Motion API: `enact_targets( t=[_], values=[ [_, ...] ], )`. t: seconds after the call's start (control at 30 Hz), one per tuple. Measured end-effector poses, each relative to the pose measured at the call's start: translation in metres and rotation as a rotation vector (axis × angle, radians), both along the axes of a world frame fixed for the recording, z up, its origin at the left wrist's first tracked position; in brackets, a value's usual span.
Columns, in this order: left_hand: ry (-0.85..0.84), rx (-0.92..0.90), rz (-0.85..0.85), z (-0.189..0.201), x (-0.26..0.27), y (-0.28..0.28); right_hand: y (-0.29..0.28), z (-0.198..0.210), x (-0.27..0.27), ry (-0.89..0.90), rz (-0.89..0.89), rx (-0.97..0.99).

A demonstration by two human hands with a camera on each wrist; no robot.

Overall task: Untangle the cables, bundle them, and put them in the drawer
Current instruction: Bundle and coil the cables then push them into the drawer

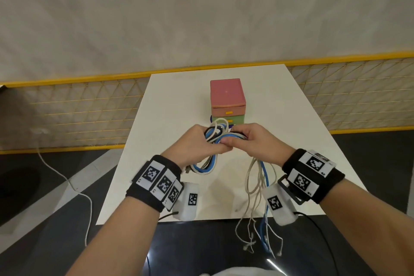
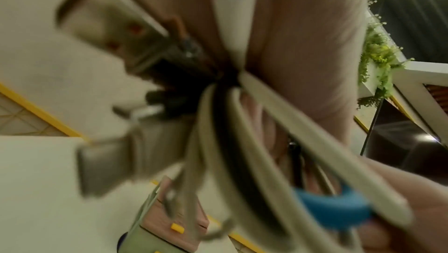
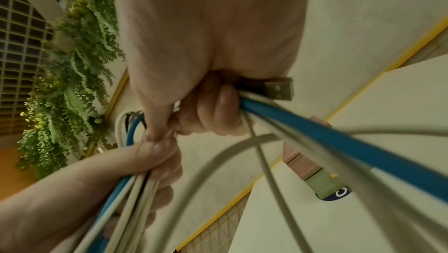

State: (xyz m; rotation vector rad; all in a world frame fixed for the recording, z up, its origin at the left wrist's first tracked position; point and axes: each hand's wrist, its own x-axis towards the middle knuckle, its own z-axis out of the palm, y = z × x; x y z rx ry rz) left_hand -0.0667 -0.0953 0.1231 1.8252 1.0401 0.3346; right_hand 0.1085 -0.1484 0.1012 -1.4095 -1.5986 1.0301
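Both hands hold a tangle of white, blue and black cables above the white table. My left hand grips a looped coil of them, whose loops hang under the palm. My right hand curls round the other strands, whose loose ends dangle past the table's near edge. In the right wrist view my fingers clasp a blue cable and a USB plug. The left wrist view shows blurred plugs and cables. A small drawer unit, pink over green, stands just beyond the hands with its drawers closed.
A yellow-framed mesh fence runs behind the table. A loose white cord lies on the dark floor at the left. Green plants hang at one side in the right wrist view.
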Motion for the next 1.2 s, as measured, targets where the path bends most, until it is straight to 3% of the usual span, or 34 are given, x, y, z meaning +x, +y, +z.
enact_targets(
  t=[0.13,0.27,0.4,0.5,0.67,0.77,0.87,1.1,1.2],
  values=[
    [0.023,0.067,0.006,-0.004,-0.004,0.010,-0.006,-0.003,0.012,0.110,0.039,-0.078],
    [-0.139,-0.002,-0.031,-0.003,-0.004,0.011,-0.015,-0.016,0.024,0.000,0.061,-0.105],
    [-0.362,-0.112,0.066,-0.011,0.007,0.008,-0.018,-0.015,0.020,0.110,0.008,-0.085],
    [-0.370,-0.094,0.197,-0.013,0.018,0.009,-0.013,-0.005,0.012,0.174,-0.119,0.024],
    [-0.264,-0.009,0.248,-0.012,0.037,0.000,-0.005,0.003,0.003,-0.042,-0.186,0.159],
    [-0.337,-0.102,0.252,-0.014,0.048,-0.005,-0.003,0.002,-0.007,-0.179,-0.148,0.173],
    [-0.429,-0.232,0.362,-0.015,0.054,-0.008,-0.004,0.000,-0.013,-0.198,-0.112,0.151],
    [-0.383,0.084,0.468,-0.019,0.053,-0.005,-0.014,0.008,0.001,-0.041,0.013,-0.035],
    [-0.433,0.091,0.535,-0.019,0.048,0.003,-0.019,-0.005,0.009,-0.221,0.066,-0.125]
  ],
)
